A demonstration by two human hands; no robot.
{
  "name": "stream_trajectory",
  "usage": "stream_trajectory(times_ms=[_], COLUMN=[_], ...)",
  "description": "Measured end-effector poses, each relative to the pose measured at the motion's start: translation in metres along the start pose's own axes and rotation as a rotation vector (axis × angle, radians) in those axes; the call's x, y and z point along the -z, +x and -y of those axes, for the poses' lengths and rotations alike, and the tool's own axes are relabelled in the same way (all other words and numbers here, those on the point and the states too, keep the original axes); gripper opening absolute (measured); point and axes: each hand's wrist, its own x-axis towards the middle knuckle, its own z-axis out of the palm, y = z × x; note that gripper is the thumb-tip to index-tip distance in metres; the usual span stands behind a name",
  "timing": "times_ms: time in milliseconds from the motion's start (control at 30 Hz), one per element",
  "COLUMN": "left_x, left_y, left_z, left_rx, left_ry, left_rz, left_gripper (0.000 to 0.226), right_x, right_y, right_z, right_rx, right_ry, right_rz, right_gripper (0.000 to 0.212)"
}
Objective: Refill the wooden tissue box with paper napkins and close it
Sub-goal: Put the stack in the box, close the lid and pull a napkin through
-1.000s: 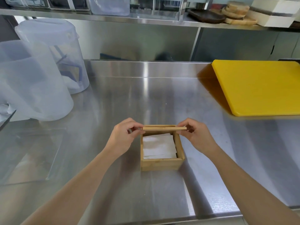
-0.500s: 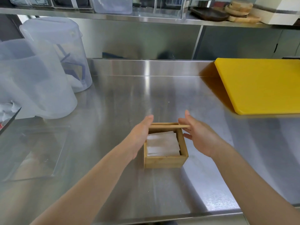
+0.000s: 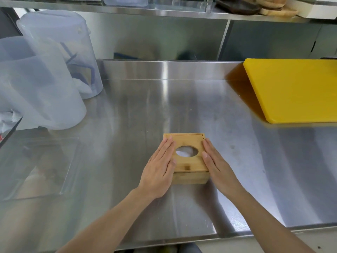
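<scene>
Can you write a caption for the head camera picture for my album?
Two flat hands, left hand and right hand, press the lid onto the wooden tissue box.

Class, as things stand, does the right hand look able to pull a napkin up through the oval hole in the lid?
Probably yes. The right hand lies flat on the lid, right beside the oval hole, which is uncovered, with white napkin showing inside.

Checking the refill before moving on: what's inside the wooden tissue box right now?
Through the lid's oval hole in the wooden tissue box, white napkin shows. The lid hides the rest of the stack.
</scene>
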Motion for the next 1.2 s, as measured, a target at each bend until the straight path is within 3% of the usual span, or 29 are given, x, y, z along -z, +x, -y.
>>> stream_trajectory(times_ms=[333, 467, 700, 833, 933, 1000, 1200], left_x=[0.006, 0.007, -0.005, -0.003, -0.002, -0.002, 0.001], left_y=[0.004, 0.019, 0.027, 0.026, 0.027, 0.026, 0.025], left_z=[-0.006, -0.025, -0.020, -0.018, -0.019, -0.018, -0.022], left_rx=[-0.034, -0.009, -0.036, -0.036, -0.018, -0.010, 0.000], left_ry=[0.277, 0.378, 0.561, 0.574, 0.549, 0.517, 0.429], left_rz=[-0.056, -0.028, 0.062, 0.125, 0.132, 0.126, 0.115], left_gripper=[0.056, 0.072, 0.091, 0.102, 0.102, 0.100, 0.093], right_x=[-0.003, 0.004, 0.015, 0.019, 0.020, 0.019, 0.009], right_y=[0.003, 0.005, 0.011, 0.023, 0.034, 0.040, 0.045], right_z=[-0.003, 0.002, 0.021, 0.027, 0.034, 0.038, 0.055], right_rx=[0.049, 0.074, 0.247, 0.335, 0.419, 0.467, 0.434], right_ry=[-0.189, -0.279, -0.432, -0.530, -0.717, -0.823, -1.043], right_rz=[-0.004, -0.023, -0.093, 0.035, 0.145, 0.221, 0.352], right_gripper=[0.049, 0.048, 0.024, 0.027, 0.039, 0.037, 0.033])
